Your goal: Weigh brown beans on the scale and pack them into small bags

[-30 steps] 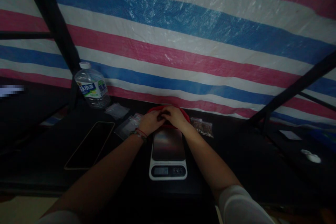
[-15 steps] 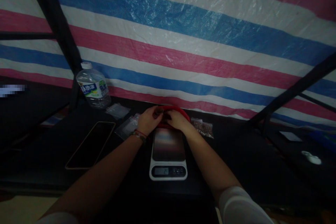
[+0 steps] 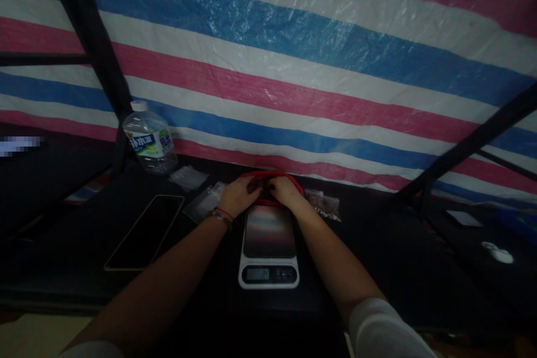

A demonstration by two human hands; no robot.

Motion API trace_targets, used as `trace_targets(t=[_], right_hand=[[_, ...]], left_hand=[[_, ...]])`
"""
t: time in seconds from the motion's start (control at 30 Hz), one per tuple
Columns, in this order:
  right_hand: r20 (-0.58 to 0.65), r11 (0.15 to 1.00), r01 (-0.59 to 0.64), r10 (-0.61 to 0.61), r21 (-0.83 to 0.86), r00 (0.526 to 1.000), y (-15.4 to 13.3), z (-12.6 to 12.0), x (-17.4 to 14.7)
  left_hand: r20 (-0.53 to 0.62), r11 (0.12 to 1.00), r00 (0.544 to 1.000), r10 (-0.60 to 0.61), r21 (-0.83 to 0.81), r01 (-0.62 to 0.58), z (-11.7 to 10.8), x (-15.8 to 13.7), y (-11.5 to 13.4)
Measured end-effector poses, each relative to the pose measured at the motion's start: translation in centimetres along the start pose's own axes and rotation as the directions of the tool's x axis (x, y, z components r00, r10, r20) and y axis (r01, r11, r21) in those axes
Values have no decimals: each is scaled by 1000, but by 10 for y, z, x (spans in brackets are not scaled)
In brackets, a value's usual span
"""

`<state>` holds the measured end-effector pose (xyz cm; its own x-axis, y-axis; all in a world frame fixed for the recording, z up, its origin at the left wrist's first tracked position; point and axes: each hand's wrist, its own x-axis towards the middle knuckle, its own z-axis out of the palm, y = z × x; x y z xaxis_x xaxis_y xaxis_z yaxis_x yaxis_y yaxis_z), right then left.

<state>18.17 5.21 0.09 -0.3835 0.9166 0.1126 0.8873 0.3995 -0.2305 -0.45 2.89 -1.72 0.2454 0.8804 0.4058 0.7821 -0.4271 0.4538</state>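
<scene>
Frame centre: left hand (image 3: pixel 238 196) and right hand (image 3: pixel 286 191) lay at dark pieces (image 3: pixel 257 184) in red bowl (image 3: pixel 296 181); whether either grip pinched, indiscernible.

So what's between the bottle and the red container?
Head view: from the bottle, clear plastic bags on the dark tabletop, then the left hand, which overlaps the left side of the red container.

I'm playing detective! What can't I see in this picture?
All in the head view:
Inside the rounded red container: mostly hidden by the bare left hand and bare right hand.
Number on the white, silver-topped rectangular scale: too small and blurred.
What fills the small clear plastic bags right of the container: too tiny, dim.
Dark blue thing: cut off by the right edge.
</scene>
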Motion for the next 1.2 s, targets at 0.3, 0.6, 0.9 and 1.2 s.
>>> trace_targets(t=[0.3, 0.6, 0.9, 1.2], right_hand=[[-257, 935, 117, -29, 335, 966, -21, -16, -4], [-309, 910, 210, -97, 357, 946, -23, -21, -7], [-62, 978, 105, -96, 181, 994, -2, -2, -4], [1, 991, 135, -135, -13, 991, 2, 11, 1]], left_hand=[[75, 1000, 997, 19, 21, -21, 2, 1, 0], [49, 999, 998, 32, -21, -31, 0, 0, 2], [-105, 995, 993, -47, -96, 37, -8, -2, 3], [-147, 995, 989, 14, -95, -28, -3, -5, 2]])
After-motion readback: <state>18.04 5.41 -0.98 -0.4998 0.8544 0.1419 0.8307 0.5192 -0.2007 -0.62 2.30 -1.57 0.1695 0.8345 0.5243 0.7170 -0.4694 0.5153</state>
